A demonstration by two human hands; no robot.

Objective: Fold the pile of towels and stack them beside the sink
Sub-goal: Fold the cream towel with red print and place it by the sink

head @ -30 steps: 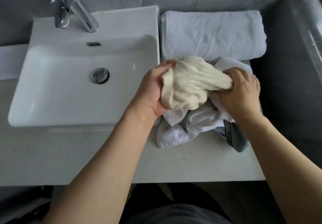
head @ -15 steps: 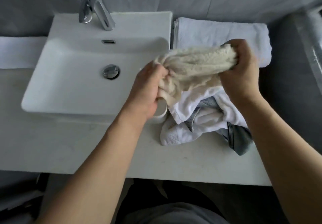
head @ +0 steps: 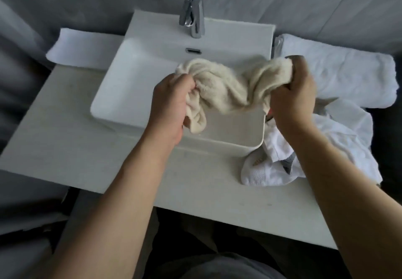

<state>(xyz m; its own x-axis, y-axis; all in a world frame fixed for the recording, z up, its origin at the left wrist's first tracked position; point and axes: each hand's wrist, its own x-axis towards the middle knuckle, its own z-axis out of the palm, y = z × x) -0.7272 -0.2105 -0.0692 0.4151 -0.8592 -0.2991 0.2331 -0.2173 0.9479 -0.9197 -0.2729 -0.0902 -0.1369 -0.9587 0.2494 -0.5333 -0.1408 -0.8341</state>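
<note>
Above the white rectangular ceramic sink [head: 130, 96], both hands (left [head: 171, 107], right [head: 291, 96]) clench a bunched cream terry towel [head: 226, 83], evidently soft, light, limp; best regripped at corners.

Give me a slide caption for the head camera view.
Both hands hold a bunched cream towel over the sink.

Head camera looks steeply down, close over sink [head: 134, 96] and countertop [head: 87, 159].

Pale stone vanity countertop [head: 91, 161], bearing white rectangular ceramic basin [head: 121, 96]; right of basin, rolled white terry towel [head: 339, 76] and heap of crumpled white towels [head: 339, 139]; left, folded white cloth [head: 80, 50].
</note>
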